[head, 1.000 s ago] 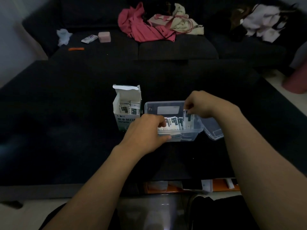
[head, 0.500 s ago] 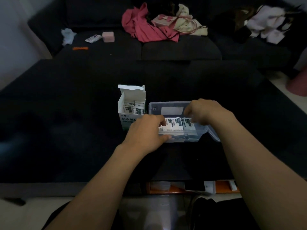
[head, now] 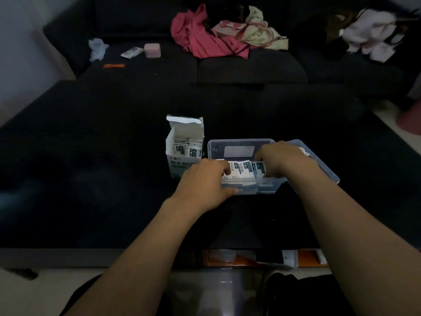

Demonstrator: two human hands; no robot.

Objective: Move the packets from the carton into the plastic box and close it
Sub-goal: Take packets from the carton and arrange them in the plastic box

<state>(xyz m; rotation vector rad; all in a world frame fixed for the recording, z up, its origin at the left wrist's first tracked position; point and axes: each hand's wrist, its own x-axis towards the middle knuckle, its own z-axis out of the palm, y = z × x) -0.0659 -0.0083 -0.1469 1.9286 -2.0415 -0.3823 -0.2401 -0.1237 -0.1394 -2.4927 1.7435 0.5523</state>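
A white carton [head: 185, 147] stands open on the dark table with several white packets inside. Right of it sits a clear plastic box [head: 241, 151] holding a row of upright white packets [head: 245, 168]. Its clear lid [head: 319, 163] leans at the box's right side. My left hand [head: 205, 181] rests on the box's front left corner, thumb along the front wall. My right hand [head: 282, 161] reaches into the right end of the box, fingers curled down onto the packets there.
The dark table [head: 114, 179] reaches to a dark sofa [head: 227, 65] carrying pink and cream clothes [head: 205, 37], a pink case [head: 152, 50] and small bits. Orange items [head: 305, 257] and a phone lie below the table's near edge.
My right hand has come down from above the box's right rim into the box, pressing a packet in with the row. My left hand has stayed on the front left corner.
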